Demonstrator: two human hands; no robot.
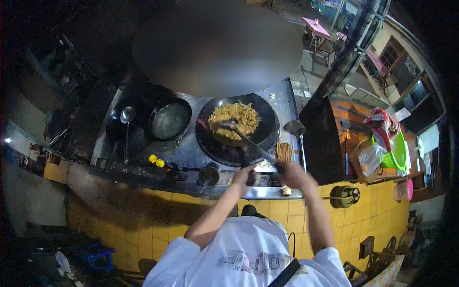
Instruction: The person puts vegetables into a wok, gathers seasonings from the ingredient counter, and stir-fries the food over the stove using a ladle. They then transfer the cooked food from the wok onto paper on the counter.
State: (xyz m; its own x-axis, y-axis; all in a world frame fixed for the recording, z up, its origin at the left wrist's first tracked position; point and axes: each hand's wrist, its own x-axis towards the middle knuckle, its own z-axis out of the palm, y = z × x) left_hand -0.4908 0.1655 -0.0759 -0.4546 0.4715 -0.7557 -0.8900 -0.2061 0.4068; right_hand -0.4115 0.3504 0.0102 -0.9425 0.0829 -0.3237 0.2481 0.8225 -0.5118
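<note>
A black wok (pixel 210 143) sits over the stove, holding a heap of fried noodles (pixel 241 115). My left hand (pixel 243 177) is closed around the wok's dark handle at its near side. In my right hand (pixel 295 176), slightly blurred, is the dark handle end of a long-handled wok spatula (pixel 258 148). Its head rests among the noodles, so its exact shape is partly hidden. Just beyond my right hand stands a bamboo-stick brush (pixel 284 151).
Left of the wok is a dark pan (pixel 170 119) of liquid, then a ladle (pixel 127 115). Another ladle (pixel 294 127) lies right. Yellow-capped bottles (pixel 159 163) stand near the front edge. A green basket (pixel 396 154) with cloth sits on the wooden table (pixel 351 112).
</note>
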